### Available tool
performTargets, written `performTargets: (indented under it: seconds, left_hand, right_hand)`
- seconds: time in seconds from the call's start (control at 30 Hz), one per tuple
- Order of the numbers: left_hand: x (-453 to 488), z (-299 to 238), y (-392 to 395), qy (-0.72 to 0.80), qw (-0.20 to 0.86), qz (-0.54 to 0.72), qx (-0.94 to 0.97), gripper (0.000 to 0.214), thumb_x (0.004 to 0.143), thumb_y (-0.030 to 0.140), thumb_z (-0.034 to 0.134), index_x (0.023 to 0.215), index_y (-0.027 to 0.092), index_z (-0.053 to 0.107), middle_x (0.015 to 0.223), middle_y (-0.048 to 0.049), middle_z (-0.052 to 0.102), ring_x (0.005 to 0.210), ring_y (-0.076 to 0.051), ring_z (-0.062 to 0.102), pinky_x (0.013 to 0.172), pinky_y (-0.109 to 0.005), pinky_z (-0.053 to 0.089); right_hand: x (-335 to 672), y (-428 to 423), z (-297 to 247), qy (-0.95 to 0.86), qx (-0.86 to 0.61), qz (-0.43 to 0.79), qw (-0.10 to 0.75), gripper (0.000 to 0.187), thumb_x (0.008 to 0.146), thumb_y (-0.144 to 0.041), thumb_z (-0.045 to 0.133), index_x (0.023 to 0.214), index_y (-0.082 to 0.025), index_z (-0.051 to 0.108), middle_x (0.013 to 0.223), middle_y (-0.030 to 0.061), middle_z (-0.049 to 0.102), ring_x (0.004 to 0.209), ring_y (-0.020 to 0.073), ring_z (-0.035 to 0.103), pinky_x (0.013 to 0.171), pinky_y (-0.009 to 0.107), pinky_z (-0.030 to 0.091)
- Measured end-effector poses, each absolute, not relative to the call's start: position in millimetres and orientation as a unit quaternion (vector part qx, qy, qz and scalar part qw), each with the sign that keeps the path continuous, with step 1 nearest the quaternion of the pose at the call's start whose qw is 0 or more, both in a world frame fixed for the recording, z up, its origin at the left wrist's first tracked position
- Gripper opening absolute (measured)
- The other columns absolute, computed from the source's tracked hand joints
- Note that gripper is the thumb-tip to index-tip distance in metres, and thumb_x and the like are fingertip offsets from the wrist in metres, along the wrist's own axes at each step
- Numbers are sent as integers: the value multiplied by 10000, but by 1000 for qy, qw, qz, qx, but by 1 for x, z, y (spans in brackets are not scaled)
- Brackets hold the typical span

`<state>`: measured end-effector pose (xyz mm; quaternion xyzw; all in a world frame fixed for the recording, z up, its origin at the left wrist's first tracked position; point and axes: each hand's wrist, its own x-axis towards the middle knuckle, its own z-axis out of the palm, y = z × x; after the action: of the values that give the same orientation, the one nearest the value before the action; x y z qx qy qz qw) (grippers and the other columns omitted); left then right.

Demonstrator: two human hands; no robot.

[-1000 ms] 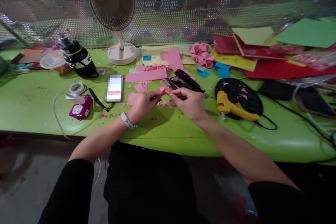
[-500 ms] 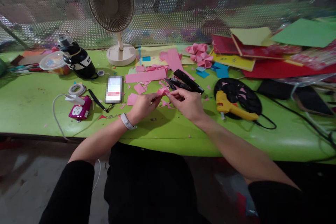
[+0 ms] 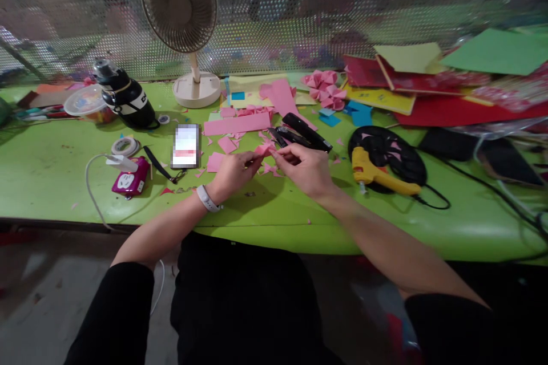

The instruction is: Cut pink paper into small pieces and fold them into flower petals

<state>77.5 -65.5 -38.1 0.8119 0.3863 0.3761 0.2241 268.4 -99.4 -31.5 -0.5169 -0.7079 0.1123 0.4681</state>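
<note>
Between my two hands is a small folded piece of pink paper (image 3: 264, 150), partly covered by the fingers. My left hand (image 3: 234, 173), with a pale band on its wrist, pinches its left side. My right hand (image 3: 306, 169) pinches its right edge. Just beyond the right hand lie a black stapler (image 3: 307, 132) and a pair of dark-handled scissors (image 3: 280, 137). Pink paper scraps (image 3: 229, 144) and a long pink strip (image 3: 237, 124) surround the hands on the green table (image 3: 274, 211).
On the right, a yellow glue gun (image 3: 381, 175) rests on a black tray (image 3: 411, 154). Folded pink paper flowers (image 3: 324, 88) sit at the back. Leftward are a phone (image 3: 185, 145), a fan (image 3: 196, 90), a black bottle (image 3: 128, 100), a tape roll (image 3: 125, 145) and a purple power adapter (image 3: 132, 178).
Both hands keep their pinch on the pink paper in nearly the same place. The view has shifted very slightly.
</note>
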Motion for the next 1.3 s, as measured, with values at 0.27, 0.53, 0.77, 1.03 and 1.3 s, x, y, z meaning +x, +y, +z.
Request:
performTargets:
  seconds: [0.27,0.53,0.77,1.03,1.3]
  left_hand:
    - [77,-36,-67,371,188,369,831,413,985,468,498,864,146,728,717,-68,723,544,-108,560,523,-231,379]
    - [76,-35,-67,368,179,365,836,359,986,410,508,861,150,722,716,-68,722,550,-113,568,533,-234,387]
    - [76,-36,-66,361,202,367,833,238,961,292,551,926,140,731,783,-75,753,593,-122,618,558,-227,427]
    - [76,-37,-65,378,202,385,817,236,948,342,591,945,162,745,790,-63,759,597,-112,623,558,-222,438]
    - [76,-34,-68,362,206,368,831,214,951,282,560,952,154,731,834,-87,759,653,-137,660,601,-239,487]
  right_hand:
    - [267,-99,-34,-720,-521,102,447,265,922,-441,621,848,-209,723,721,53,759,595,195,711,563,310,560]
    - [266,-100,-33,-726,-522,104,436,277,927,-452,616,858,-211,734,714,57,755,629,205,721,583,326,574]
    - [266,-100,-32,-735,-513,101,432,259,910,-434,646,906,-196,748,738,69,766,654,215,730,585,330,568]
    - [269,-100,-30,-746,-511,79,419,261,869,-427,681,968,-194,746,688,50,743,580,189,681,576,322,538]
    - [268,-101,-29,-744,-521,12,418,87,862,-295,665,900,-218,651,780,56,710,660,190,654,594,326,515]
